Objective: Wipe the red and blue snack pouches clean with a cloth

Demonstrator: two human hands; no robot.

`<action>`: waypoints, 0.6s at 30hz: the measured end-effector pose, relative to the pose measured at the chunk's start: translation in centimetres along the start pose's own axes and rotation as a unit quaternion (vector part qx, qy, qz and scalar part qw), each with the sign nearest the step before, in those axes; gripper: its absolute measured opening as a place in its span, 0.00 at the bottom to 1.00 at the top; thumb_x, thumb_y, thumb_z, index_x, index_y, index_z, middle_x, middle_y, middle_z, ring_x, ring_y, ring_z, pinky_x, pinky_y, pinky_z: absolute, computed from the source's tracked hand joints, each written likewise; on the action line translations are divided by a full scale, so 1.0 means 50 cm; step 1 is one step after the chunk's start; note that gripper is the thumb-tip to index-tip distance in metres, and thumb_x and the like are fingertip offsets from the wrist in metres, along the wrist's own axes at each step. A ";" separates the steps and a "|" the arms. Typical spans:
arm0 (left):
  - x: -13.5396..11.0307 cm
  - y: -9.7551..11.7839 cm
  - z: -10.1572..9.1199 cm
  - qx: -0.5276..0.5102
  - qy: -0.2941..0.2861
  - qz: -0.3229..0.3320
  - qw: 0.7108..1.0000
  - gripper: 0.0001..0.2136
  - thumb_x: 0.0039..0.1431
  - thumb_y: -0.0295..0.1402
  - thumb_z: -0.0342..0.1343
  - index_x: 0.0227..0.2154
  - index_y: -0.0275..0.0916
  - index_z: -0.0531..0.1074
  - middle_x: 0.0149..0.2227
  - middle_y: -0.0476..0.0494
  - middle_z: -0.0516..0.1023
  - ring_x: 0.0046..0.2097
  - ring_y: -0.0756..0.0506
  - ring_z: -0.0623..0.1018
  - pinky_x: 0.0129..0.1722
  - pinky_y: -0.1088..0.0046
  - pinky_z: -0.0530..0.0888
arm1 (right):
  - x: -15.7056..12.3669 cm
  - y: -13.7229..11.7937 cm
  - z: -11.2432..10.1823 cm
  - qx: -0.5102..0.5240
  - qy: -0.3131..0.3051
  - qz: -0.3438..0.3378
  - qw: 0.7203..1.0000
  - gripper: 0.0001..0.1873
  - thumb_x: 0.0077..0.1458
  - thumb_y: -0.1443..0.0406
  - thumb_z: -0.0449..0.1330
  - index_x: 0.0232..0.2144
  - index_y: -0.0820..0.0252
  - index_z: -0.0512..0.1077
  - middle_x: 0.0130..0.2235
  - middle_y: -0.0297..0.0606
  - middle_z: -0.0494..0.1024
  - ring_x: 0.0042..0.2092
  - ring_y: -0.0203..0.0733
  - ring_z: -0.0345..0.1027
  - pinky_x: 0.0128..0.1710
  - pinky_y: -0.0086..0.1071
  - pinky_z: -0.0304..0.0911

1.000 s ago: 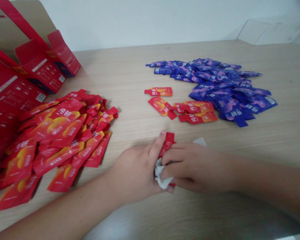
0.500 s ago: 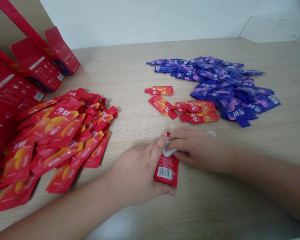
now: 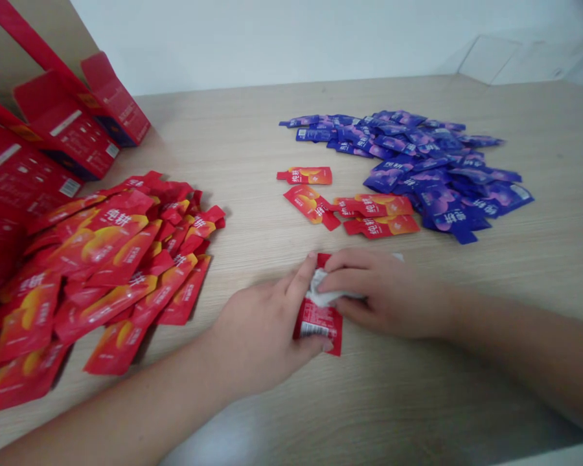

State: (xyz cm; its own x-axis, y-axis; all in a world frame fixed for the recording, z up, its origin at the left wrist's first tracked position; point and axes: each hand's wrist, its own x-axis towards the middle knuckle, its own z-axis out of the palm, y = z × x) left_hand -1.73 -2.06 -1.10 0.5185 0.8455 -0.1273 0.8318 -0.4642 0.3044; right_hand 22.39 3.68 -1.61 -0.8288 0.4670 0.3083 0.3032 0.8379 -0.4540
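Note:
A red sachet (image 3: pixel 324 316) lies barcode side up on the table in front of me, its narrow end pointing away. My left hand (image 3: pixel 265 327) grips its left side, with the index finger along the upper edge and the thumb across the lower end, partly over the barcode. In the bent fingers of my right hand (image 3: pixel 386 290) is a crumpled white wipe (image 3: pixel 317 282), possibly a tissue, pressed against the upper half of the sachet. The right palm hides part of the wipe.
A heap of red and orange sachets (image 3: pixel 121 252) lies at left, before red cartons (image 3: pixel 78 129). Several red sachets (image 3: pixel 376 206) lie beyond my hands, touching or close to a pile of blue-purple sachets (image 3: pixel 432 162). A white wall (image 3: pixel 296 39) stands behind the table.
My left thumb has moved up onto the sachet's lower end, now partly covering the barcode. The wipe has shifted slightly down the sachet and more of it shows. The whole view has shifted a little.

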 end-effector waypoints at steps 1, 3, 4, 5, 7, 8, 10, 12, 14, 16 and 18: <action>0.001 -0.002 -0.001 -0.010 0.002 0.001 1.000 0.52 0.63 0.52 0.64 0.78 0.35 0.40 0.71 0.28 0.69 0.63 0.31 0.80 0.59 0.51 0.80 | 0.000 -0.012 0.001 0.014 -0.038 -0.019 0.999 0.08 0.66 0.68 0.63 0.46 0.58 0.81 0.47 0.43 0.82 0.48 0.45 0.75 0.48 0.39 0.71; 0.001 -0.006 -0.003 -0.028 0.006 0.012 1.000 0.51 0.63 0.49 0.64 0.78 0.37 0.41 0.72 0.30 0.68 0.66 0.33 0.78 0.62 0.53 0.78 | 0.000 -0.033 0.004 0.024 -0.108 -0.048 0.993 0.08 0.67 0.68 0.62 0.46 0.58 0.81 0.46 0.41 0.83 0.48 0.45 0.75 0.51 0.40 0.71; 0.001 -0.008 -0.005 -0.034 0.006 0.018 0.999 0.50 0.63 0.48 0.64 0.78 0.38 0.41 0.73 0.32 0.68 0.67 0.34 0.77 0.63 0.54 0.77 | 0.001 -0.041 0.006 0.022 -0.128 -0.052 0.990 0.08 0.67 0.68 0.62 0.46 0.58 0.81 0.46 0.40 0.83 0.48 0.45 0.75 0.52 0.40 0.71; 0.002 -0.009 -0.007 -0.039 0.005 0.021 0.999 0.50 0.63 0.48 0.64 0.78 0.39 0.41 0.73 0.33 0.67 0.68 0.35 0.76 0.64 0.55 0.76 | 0.002 -0.045 0.007 0.019 -0.135 -0.049 0.989 0.09 0.67 0.69 0.62 0.46 0.58 0.81 0.46 0.40 0.83 0.49 0.46 0.75 0.54 0.41 0.71; 0.002 -0.009 -0.012 -0.042 -0.005 0.016 0.999 0.52 0.62 0.51 0.66 0.78 0.41 0.41 0.73 0.34 0.67 0.68 0.35 0.76 0.64 0.55 0.76 | 0.004 -0.041 0.009 0.009 -0.126 -0.027 0.992 0.09 0.66 0.70 0.63 0.46 0.58 0.81 0.47 0.41 0.83 0.52 0.47 0.75 0.57 0.43 0.70; 0.003 -0.008 -0.015 -0.041 -0.013 0.009 0.999 0.53 0.61 0.52 0.67 0.78 0.41 0.42 0.73 0.34 0.67 0.68 0.34 0.76 0.64 0.54 0.77 | 0.005 -0.033 0.009 0.002 -0.119 -0.013 0.993 0.09 0.65 0.70 0.64 0.47 0.58 0.81 0.48 0.42 0.83 0.53 0.48 0.75 0.58 0.45 0.70; 0.004 -0.005 -0.020 -0.033 -0.029 0.000 0.999 0.53 0.59 0.52 0.68 0.78 0.40 0.44 0.74 0.34 0.66 0.68 0.34 0.76 0.64 0.53 0.76 | 0.006 -0.011 0.007 -0.022 -0.092 0.016 0.995 0.10 0.66 0.70 0.63 0.47 0.59 0.81 0.51 0.45 0.82 0.55 0.50 0.74 0.60 0.48 0.70; 0.005 -0.002 -0.024 -0.023 -0.036 -0.005 0.999 0.50 0.60 0.51 0.68 0.77 0.39 0.48 0.74 0.33 0.65 0.69 0.33 0.74 0.65 0.53 0.75 | 0.005 0.013 0.003 -0.048 -0.062 0.033 0.996 0.10 0.67 0.69 0.62 0.48 0.58 0.81 0.53 0.46 0.81 0.56 0.51 0.75 0.60 0.49 0.70; 0.005 0.000 -0.025 -0.016 -0.037 -0.008 0.999 0.49 0.60 0.52 0.67 0.76 0.38 0.50 0.75 0.32 0.64 0.70 0.33 0.74 0.65 0.53 0.75 | 0.003 0.033 0.001 -0.062 -0.039 0.041 0.996 0.10 0.69 0.67 0.61 0.49 0.57 0.81 0.53 0.45 0.81 0.53 0.50 0.76 0.57 0.47 0.71; 0.005 0.000 -0.024 -0.013 -0.038 -0.011 0.999 0.50 0.60 0.53 0.67 0.76 0.36 0.51 0.75 0.31 0.64 0.70 0.32 0.73 0.66 0.53 0.75 | -0.001 0.044 0.001 -0.072 -0.031 0.045 0.996 0.10 0.69 0.66 0.61 0.49 0.57 0.80 0.52 0.45 0.81 0.51 0.49 0.76 0.54 0.45 0.72; 0.004 -0.001 -0.022 -0.012 -0.041 -0.010 0.999 0.50 0.60 0.52 0.67 0.76 0.36 0.50 0.75 0.31 0.64 0.70 0.32 0.73 0.66 0.53 0.74 | -0.005 0.046 0.001 -0.094 -0.021 0.037 0.995 0.10 0.70 0.66 0.60 0.48 0.58 0.80 0.51 0.45 0.81 0.50 0.49 0.76 0.52 0.45 0.72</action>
State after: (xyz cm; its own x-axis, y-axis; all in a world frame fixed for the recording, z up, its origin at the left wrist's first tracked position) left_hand -1.88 -1.58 -0.08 0.5163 0.8303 -0.2100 0.8380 -0.4392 0.3239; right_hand 23.26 5.46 -2.77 -0.8183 0.5208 0.2431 0.4440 0.8415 -0.3078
